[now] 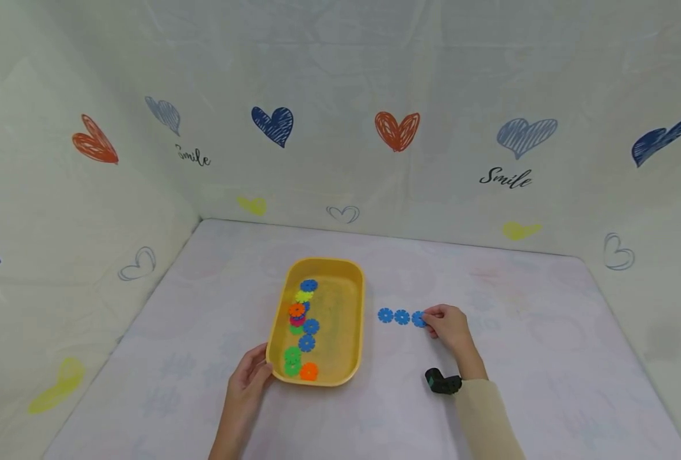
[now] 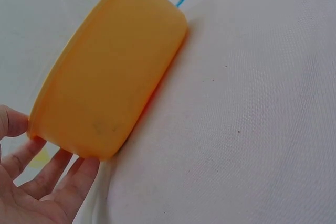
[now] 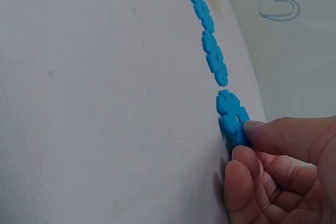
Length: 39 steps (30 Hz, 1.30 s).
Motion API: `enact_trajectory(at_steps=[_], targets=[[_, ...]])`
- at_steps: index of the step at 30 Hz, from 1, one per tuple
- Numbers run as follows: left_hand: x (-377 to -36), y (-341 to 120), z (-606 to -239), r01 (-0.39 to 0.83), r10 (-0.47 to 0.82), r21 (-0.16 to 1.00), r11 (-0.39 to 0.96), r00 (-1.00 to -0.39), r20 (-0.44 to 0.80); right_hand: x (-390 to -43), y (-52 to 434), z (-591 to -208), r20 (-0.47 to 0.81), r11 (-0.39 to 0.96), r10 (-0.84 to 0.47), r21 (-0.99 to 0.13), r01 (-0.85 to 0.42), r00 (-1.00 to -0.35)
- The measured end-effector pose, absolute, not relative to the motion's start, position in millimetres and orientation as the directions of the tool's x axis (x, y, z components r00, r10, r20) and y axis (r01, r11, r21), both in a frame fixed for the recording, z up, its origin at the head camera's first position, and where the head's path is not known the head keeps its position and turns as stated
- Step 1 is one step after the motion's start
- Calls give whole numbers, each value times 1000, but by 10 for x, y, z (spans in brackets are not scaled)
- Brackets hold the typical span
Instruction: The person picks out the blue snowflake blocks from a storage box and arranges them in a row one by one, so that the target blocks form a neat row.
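My right hand (image 1: pixel 451 327) pinches a blue snowflake disc (image 3: pixel 230 109) between thumb and fingers, low over the table. Two more blue snowflake discs, a near one (image 1: pixel 402 317) and a far one (image 1: pixel 385 315), lie flat to its left, all three in a row. At the near left corner of a yellow tray (image 1: pixel 340 319), my left hand (image 1: pixel 245 380) grips the rim. The left wrist view shows the thumb at the tray's rim and the fingers against its outer wall (image 2: pixel 110 66).
Along the tray's left side lie several snowflake discs: blue, yellow, red, green discs (image 1: pixel 292 361) and an orange disc (image 1: pixel 308 371). A black wrist camera (image 1: pixel 443 382) sits at the right cuff. White curtains with printed hearts (image 1: pixel 397 131) stand behind the white table (image 1: pixel 231 255).
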State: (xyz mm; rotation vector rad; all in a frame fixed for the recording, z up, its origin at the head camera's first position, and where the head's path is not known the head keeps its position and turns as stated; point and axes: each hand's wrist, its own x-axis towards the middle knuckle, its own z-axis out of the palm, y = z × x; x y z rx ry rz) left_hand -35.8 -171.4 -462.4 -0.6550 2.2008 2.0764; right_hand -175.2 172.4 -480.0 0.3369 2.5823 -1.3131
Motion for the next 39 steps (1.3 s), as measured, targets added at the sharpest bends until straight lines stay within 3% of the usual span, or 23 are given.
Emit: enact_trajectory(at_steps=[19,39], targets=[[-369,-1713,-4622,-346,-272,938,15,-904,-329,-1795,1700,-4805,-268,656,34,-720,224,-963],[-373,-1716,-4596,-348,-268,937,33,-906,-328,-1822,1681,-4752,-303,696,48,-673,249,-952]])
